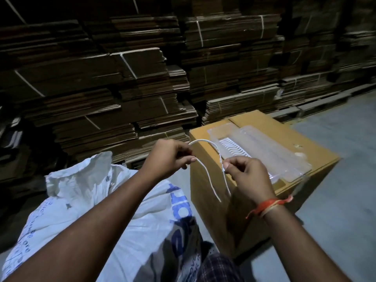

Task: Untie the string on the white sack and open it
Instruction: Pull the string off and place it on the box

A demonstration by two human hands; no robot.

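— So where does the untying stand?

— Seemingly done: the white string [205, 157] is lifted clear of the white sack [114, 202], looped between both hands. Left hand [166, 157] pinches one strand, right hand [246, 174] pinches the other — the ends dangle down.

— And the sack?

— Slumped at lower left, long axis running away, crumpled mouth pointing toward the stacked cardboard [101, 78]. Next, I'd judge, drop the string and spread the mouth.
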